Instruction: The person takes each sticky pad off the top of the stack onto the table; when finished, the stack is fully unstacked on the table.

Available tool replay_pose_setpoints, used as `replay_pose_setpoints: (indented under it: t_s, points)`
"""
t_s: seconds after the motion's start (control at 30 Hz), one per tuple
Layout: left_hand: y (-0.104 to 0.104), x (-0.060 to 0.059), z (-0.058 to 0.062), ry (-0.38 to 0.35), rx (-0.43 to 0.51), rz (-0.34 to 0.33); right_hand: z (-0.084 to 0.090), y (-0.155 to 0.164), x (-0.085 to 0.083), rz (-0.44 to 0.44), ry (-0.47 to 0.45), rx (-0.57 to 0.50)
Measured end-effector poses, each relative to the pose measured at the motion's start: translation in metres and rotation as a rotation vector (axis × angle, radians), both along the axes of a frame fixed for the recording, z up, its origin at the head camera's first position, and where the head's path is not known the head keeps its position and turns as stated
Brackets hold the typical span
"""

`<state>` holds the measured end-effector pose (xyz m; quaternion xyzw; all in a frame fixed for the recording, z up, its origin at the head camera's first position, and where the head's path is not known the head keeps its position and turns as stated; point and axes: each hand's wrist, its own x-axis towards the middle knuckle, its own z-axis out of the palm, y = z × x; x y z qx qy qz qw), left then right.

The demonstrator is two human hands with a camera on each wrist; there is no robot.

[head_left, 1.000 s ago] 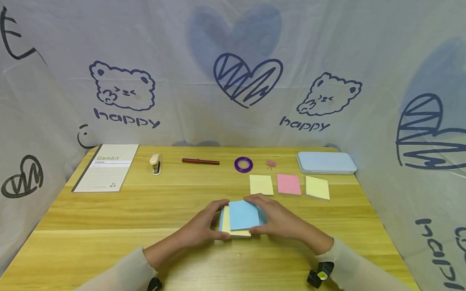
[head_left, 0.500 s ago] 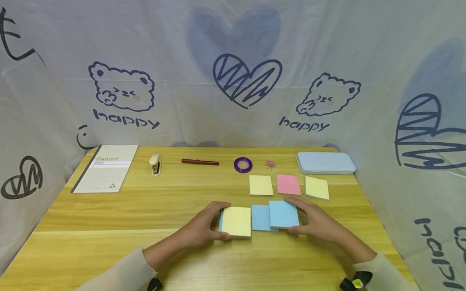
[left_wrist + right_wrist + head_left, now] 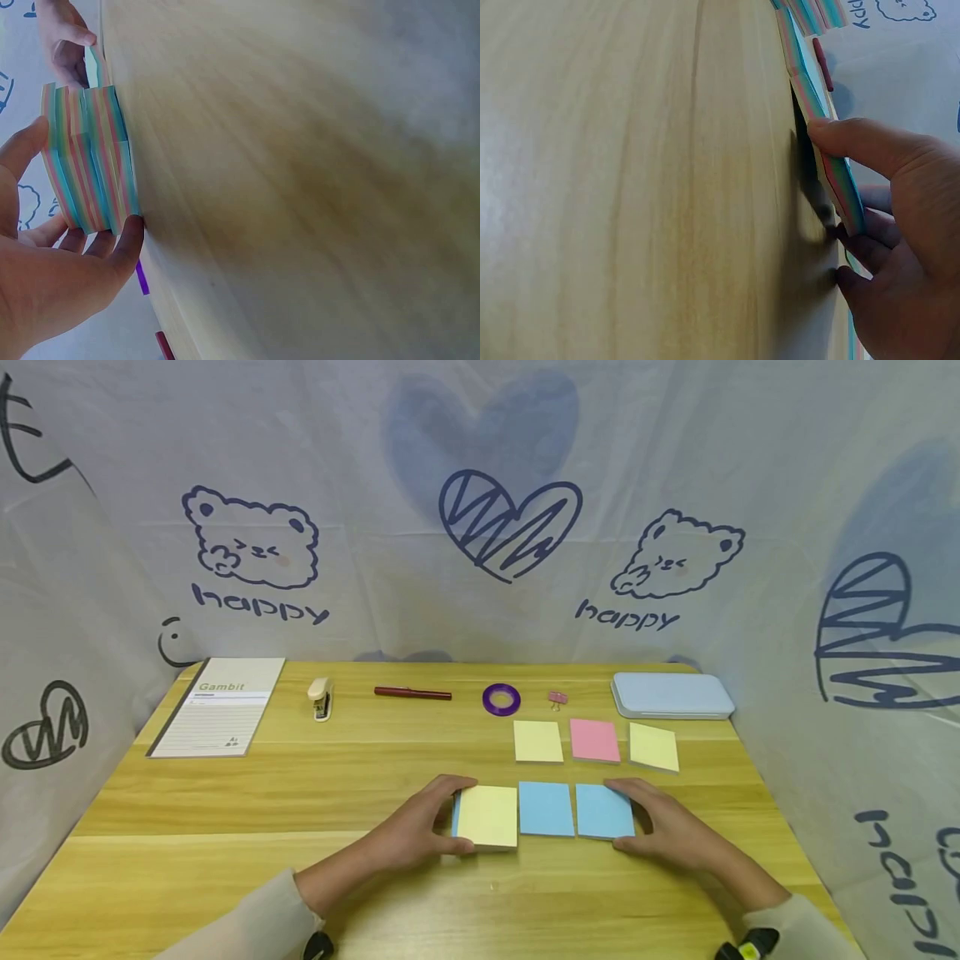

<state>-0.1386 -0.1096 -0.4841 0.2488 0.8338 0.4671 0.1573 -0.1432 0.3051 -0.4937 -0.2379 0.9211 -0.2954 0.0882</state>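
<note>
My left hand [image 3: 416, 832] curls its grip around the thick yellow-topped pad [image 3: 487, 816] near the front middle of the tabletop [image 3: 225, 827], thumb on one edge, fingers on the other. My right hand [image 3: 663, 827] pinches the right blue pad [image 3: 603, 811], lying flat; a second blue pad [image 3: 546, 808] sits between the two, just beside both. Farther back lie a yellow note pad [image 3: 537, 742], a pink pad [image 3: 595, 740] and another yellow pad [image 3: 654, 747].
</note>
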Motion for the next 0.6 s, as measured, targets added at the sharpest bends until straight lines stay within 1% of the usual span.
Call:
replay_pose_setpoints:
  t_s: [0.17,0.3,0.43,0.6]
  points:
    - [0.0,0.0,0.001,-0.006,-0.009,-0.004,0.002,-0.001,-0.001,0.012,0.007,0.023]
    - [-0.001,0.0,0.001,-0.022,-0.011,-0.011,0.009,-0.007,-0.004,0.019,0.005,0.014]
    - [-0.002,-0.001,0.001,-0.031,-0.016,-0.022,0.022,-0.023,-0.007,0.041,0.02,-0.019]
    - [-0.002,-0.002,0.002,-0.019,-0.038,-0.026,0.037,-0.055,-0.01,0.086,-0.009,-0.058]
